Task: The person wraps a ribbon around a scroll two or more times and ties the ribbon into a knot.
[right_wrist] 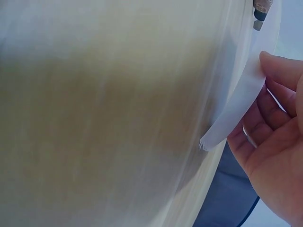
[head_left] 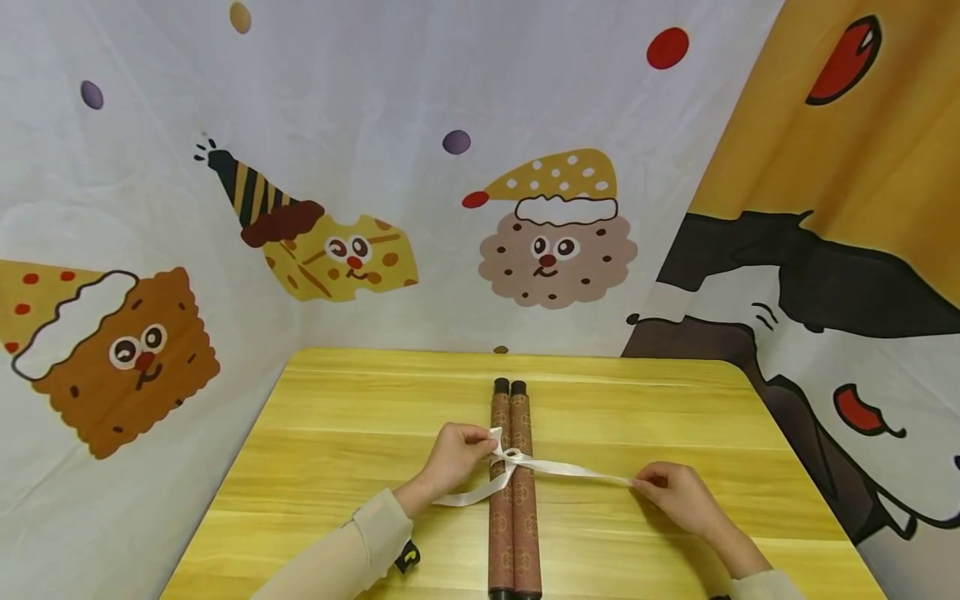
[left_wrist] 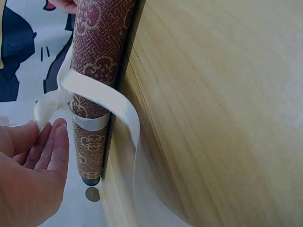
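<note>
Two scrolls (head_left: 525, 517) in patterned reddish-brown fabric with black end knobs lie side by side, lengthwise on the table. A white ribbon (head_left: 558, 467) goes round their middle, with a small loop at the crossing on top. My left hand (head_left: 455, 457) pinches a short looped part of the ribbon between thumb and fingers, just left of the crossing. Out to the right, my right hand (head_left: 678, 493) pinches the other length, stretched nearly straight from the scrolls. Its frayed end (right_wrist: 206, 144) hangs past the fingers in the right wrist view. Another loose tail (left_wrist: 128, 111) drapes over the scroll toward the left.
The scrolls rest on a yellow wood-grain table (head_left: 360, 392) with rounded far corners. Behind and beside it hangs a white cloth backdrop (head_left: 420, 75) printed with cartoon figures. A small black-and-yellow item (head_left: 407, 557) shows by the left sleeve.
</note>
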`<action>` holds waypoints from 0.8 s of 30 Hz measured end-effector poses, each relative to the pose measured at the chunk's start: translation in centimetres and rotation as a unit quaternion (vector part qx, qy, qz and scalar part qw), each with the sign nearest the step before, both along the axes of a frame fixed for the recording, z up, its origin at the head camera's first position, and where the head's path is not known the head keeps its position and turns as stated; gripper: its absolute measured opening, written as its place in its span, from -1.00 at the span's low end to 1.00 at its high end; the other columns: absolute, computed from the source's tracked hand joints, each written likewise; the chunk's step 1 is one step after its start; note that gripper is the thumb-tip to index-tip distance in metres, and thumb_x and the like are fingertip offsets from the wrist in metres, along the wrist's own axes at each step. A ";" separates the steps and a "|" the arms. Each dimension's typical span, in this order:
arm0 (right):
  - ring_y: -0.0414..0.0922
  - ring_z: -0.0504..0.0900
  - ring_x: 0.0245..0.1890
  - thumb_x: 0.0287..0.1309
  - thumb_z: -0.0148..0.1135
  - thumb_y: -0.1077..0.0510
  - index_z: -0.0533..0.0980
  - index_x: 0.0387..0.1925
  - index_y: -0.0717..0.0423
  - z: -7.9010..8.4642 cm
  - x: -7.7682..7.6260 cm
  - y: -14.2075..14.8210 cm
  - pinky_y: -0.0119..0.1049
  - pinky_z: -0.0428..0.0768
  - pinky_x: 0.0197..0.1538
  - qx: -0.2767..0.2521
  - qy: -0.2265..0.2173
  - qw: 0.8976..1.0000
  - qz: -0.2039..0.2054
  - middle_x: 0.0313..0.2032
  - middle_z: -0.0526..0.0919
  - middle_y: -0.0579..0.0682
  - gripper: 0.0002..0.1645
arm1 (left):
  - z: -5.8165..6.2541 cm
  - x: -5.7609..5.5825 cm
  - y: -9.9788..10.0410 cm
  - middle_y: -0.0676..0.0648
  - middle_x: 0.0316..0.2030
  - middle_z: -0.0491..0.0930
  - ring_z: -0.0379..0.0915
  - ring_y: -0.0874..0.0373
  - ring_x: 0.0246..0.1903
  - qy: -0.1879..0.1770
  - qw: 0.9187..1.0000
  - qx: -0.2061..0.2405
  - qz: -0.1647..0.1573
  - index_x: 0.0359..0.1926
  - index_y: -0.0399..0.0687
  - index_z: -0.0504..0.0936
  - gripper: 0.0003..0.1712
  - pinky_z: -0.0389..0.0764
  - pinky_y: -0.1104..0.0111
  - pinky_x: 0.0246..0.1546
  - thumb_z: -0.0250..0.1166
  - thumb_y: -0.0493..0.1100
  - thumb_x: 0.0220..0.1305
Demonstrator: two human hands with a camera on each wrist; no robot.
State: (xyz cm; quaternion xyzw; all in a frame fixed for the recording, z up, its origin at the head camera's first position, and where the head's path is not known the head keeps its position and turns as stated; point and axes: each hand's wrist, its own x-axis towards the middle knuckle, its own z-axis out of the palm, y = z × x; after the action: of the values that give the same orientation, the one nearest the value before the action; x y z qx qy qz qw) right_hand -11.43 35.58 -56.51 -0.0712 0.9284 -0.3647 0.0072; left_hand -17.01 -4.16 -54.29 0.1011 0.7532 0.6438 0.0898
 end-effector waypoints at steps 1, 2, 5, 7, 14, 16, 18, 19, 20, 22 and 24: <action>-0.31 0.60 -0.38 0.30 0.45 0.20 0.73 -0.32 0.04 0.0 0.0 0.0 -0.36 0.61 -0.33 0.004 0.004 1.000 0.002 -0.36 0.74 -0.19 -0.95 | 0.0 0.0 0.0 -0.23 -0.29 0.78 0.76 -0.09 -0.27 -0.001 1.000 0.001 0.000 -0.18 -0.41 0.78 -0.90 0.74 -0.03 -0.11 0.35 -0.42 0.37; -0.32 0.61 -0.38 0.30 0.45 0.20 0.73 -0.33 0.03 -0.1 0.0 0.1 -0.36 0.61 -0.32 0.008 0.006 1.000 0.001 -0.36 0.74 -0.20 -0.94 | 0.0 0.0 0.0 -0.23 -0.29 0.78 0.76 -0.08 -0.27 0.000 1.000 0.002 0.001 -0.18 -0.42 0.78 -0.90 0.74 -0.03 -0.11 0.35 -0.42 0.37; -0.32 0.63 -0.36 0.30 0.45 0.19 0.73 -0.35 0.04 -0.3 -0.1 0.1 -0.36 0.63 -0.31 0.017 0.012 1.000 -0.002 -0.35 0.74 -0.21 -0.92 | -0.1 0.1 0.0 -0.23 -0.30 0.78 0.76 -0.07 -0.27 0.001 1.000 0.001 0.001 -0.19 -0.42 0.78 -0.90 0.74 -0.03 -0.11 0.35 -0.42 0.36; -0.31 0.63 -0.34 0.32 0.43 0.17 0.73 -0.34 0.07 -0.4 -0.1 0.2 -0.35 0.63 -0.30 0.021 0.015 1.000 0.002 -0.34 0.74 -0.20 -0.91 | -0.1 0.1 -0.1 -0.23 -0.30 0.78 0.76 -0.08 -0.27 0.003 1.000 0.001 0.001 -0.19 -0.41 0.78 -0.90 0.74 -0.03 -0.12 0.36 -0.42 0.36; -0.29 0.65 -0.32 0.26 0.48 0.21 0.72 -0.32 0.07 -0.1 -0.1 0.1 -0.33 0.64 -0.27 0.025 0.040 0.999 -0.012 -0.32 0.74 -0.17 -0.96 | -0.2 0.2 0.0 -0.26 -0.28 0.78 0.75 -0.20 -0.23 0.001 1.000 0.007 0.002 -0.20 -0.41 0.78 -0.90 0.74 -0.05 -0.13 0.36 -0.41 0.37; -0.30 0.64 -0.33 0.22 0.50 0.26 0.73 -0.31 0.06 0.1 -0.1 0.1 -0.33 0.65 -0.28 0.027 0.060 0.998 -0.018 -0.32 0.75 -0.17 -0.94 | -0.2 0.3 0.0 -0.29 -0.28 0.77 0.75 -0.24 -0.23 0.003 1.000 0.007 0.004 -0.19 -0.43 0.77 -0.90 0.75 -0.04 -0.15 0.35 -0.43 0.37; -0.30 0.64 -0.33 0.21 0.51 0.27 0.73 -0.30 0.07 0.2 -0.2 0.2 -0.33 0.65 -0.29 0.030 0.075 0.997 -0.022 -0.32 0.75 -0.16 -0.93 | 0.1 0.5 0.1 -0.33 -0.27 0.76 0.74 -0.29 -0.22 0.003 1.000 0.000 0.006 -0.19 -0.48 0.76 -0.89 0.74 -0.06 -0.14 0.33 -0.45 0.37; -0.30 0.64 -0.33 0.20 0.52 0.26 0.73 -0.30 0.08 0.2 -0.2 0.2 -0.33 0.65 -0.29 0.031 0.080 0.996 -0.021 -0.32 0.76 -0.16 -0.94 | 0.2 0.5 0.2 -0.34 -0.27 0.76 0.73 -0.31 -0.22 0.005 1.000 -0.004 0.006 -0.19 -0.49 0.75 -0.89 0.74 -0.07 -0.14 0.32 -0.47 0.37; -0.31 0.64 -0.33 0.21 0.52 0.26 0.73 -0.30 0.09 0.2 -0.3 0.3 -0.33 0.65 -0.29 0.032 0.082 0.996 -0.020 -0.32 0.76 -0.16 -0.94 | 0.3 0.6 0.2 -0.36 -0.27 0.75 0.72 -0.33 -0.22 0.006 1.000 -0.008 0.006 -0.19 -0.51 0.74 -0.89 0.73 -0.08 -0.14 0.31 -0.48 0.37; -0.29 0.65 -0.33 0.21 0.52 0.23 0.74 -0.29 0.12 0.3 -0.3 0.5 -0.33 0.65 -0.29 0.033 0.082 0.996 -0.020 -0.31 0.76 -0.15 -0.93 | 0.5 0.7 0.3 -0.39 -0.27 0.74 0.71 -0.36 -0.21 0.005 1.000 -0.011 0.007 -0.19 -0.54 0.73 -0.89 0.72 -0.11 -0.13 0.29 -0.50 0.37; -0.29 0.65 -0.33 0.21 0.52 0.23 0.74 -0.29 0.12 0.3 -0.3 0.7 -0.32 0.65 -0.29 0.036 0.080 0.996 -0.024 -0.32 0.76 -0.15 -0.93 | 0.4 0.6 0.2 -0.38 -0.26 0.75 0.71 -0.35 -0.20 0.005 1.000 -0.009 0.006 -0.19 -0.52 0.74 -0.89 0.72 -0.11 -0.12 0.30 -0.49 0.37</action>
State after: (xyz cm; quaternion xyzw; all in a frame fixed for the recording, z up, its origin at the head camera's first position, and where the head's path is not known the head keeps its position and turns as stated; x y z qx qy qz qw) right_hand -11.69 36.23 -56.22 -0.0777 0.9400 -0.3242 -0.0729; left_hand -16.37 -3.93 -53.89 0.0985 0.7602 0.6367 0.0833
